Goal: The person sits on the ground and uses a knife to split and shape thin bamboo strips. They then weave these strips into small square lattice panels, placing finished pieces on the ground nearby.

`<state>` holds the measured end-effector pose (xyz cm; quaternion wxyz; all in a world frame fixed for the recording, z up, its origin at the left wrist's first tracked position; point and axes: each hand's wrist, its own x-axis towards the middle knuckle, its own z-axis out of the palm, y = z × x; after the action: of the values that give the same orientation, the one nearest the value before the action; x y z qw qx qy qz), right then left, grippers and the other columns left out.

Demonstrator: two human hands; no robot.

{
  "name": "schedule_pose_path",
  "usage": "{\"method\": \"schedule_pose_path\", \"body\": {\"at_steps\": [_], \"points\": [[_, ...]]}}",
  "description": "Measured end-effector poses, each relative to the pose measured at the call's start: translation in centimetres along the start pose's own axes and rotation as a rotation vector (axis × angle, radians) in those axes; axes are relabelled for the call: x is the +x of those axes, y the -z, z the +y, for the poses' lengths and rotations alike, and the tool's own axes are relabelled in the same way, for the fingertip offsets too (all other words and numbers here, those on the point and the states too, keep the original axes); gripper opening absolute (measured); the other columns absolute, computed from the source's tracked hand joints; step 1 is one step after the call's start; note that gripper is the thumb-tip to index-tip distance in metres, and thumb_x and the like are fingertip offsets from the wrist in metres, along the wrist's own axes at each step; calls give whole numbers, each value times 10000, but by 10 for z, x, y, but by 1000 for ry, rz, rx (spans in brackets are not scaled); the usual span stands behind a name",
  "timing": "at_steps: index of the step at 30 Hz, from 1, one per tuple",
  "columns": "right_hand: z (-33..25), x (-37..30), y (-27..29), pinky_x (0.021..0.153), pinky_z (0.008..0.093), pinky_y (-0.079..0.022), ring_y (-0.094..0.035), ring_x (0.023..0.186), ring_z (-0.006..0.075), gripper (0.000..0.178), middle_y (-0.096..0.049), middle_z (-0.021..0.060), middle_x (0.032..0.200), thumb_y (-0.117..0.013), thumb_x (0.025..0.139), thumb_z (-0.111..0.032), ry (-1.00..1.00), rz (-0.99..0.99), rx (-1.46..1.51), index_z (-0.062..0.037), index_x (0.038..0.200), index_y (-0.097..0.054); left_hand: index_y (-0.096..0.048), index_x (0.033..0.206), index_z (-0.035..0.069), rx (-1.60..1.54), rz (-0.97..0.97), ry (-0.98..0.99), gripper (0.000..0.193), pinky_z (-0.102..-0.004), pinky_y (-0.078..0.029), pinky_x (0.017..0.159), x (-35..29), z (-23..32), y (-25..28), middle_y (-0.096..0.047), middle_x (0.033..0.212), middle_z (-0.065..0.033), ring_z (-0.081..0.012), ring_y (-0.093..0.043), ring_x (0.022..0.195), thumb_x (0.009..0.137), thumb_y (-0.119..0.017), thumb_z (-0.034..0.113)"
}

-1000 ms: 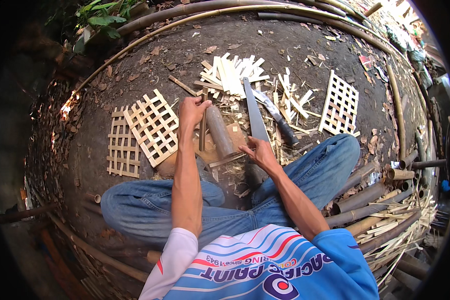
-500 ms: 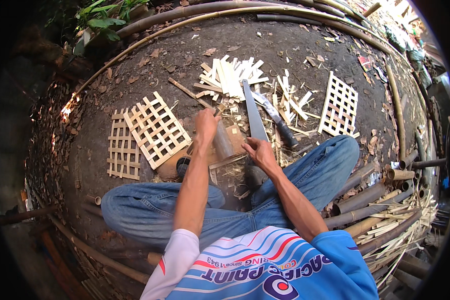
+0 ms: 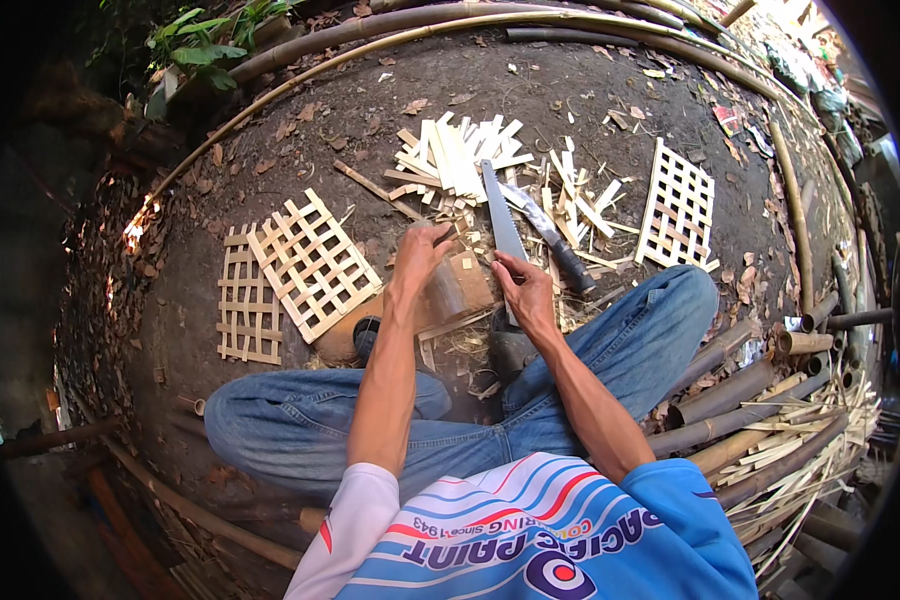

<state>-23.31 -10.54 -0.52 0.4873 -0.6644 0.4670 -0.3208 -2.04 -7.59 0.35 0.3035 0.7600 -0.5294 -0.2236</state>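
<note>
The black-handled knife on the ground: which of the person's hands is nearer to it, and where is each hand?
The right hand: it is left of the knife's handle, apart from it. The left hand is farther away, left of the saw.

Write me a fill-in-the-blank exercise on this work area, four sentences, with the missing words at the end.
1. The hand saw lies to the ____ of the black-handled knife.
2. In all, ____ woven lattice panels lie on the ground.
3. Of the left hand and the right hand, the ____ one is nearer the knife.
4. The person's jeans are ____ in colour.

Missing words: left; three; right; blue.
</note>
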Motion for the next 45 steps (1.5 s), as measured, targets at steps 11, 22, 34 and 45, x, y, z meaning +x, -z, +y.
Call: {"method": "schedule_pose_path", "body": {"at_steps": [11, 22, 34, 45], "points": [[-10, 4, 1, 774, 265, -540, -684, 870, 128, 370, -731, 104, 986, -694, 915, -89, 167, 98, 135, -84, 1283, -653, -714, 1121, 55, -171, -172, -161, 308, -387, -528, 748, 1, 21, -16, -711, 978, -195, -317, -702, 848, 832, -755, 153], [1, 4, -1, 793, 276, -545, -694, 902, 153, 375, -727, 113, 1017, -687, 922, -107, 100, 50, 79, -81, 1293, -643, -725, 1098, 75, 26, -215, -202, 291, -451, -503, 699, 1, 17, -29, -682, 847, -211, -376, -667, 784, 826, -750, 174], [8, 6, 0, 814, 349, -571, -689, 1032, 230, 604, -629, 168, 1300, -699, 912, -200, -105, -46, 68, -134, 1464, -464, -729, 982, 21, 276, -60, 5, 253, -475, -524, 771, -12, -25, -26, -690, 891, -227, -411, -666, 853, 799, -761, 192], [11, 2, -2, 838, 366, -553, -705, 993, 283, 549, -662, 214, 1219, -698, 901, -234, -102, -104, -9, -56, 1394, -535, -730, 974, 31, 248, 77, 50, 244, -482, -518, 761, -28, -39, -61, -685, 844, -232, -417, -660, 843, 774, -758, 169]]}}
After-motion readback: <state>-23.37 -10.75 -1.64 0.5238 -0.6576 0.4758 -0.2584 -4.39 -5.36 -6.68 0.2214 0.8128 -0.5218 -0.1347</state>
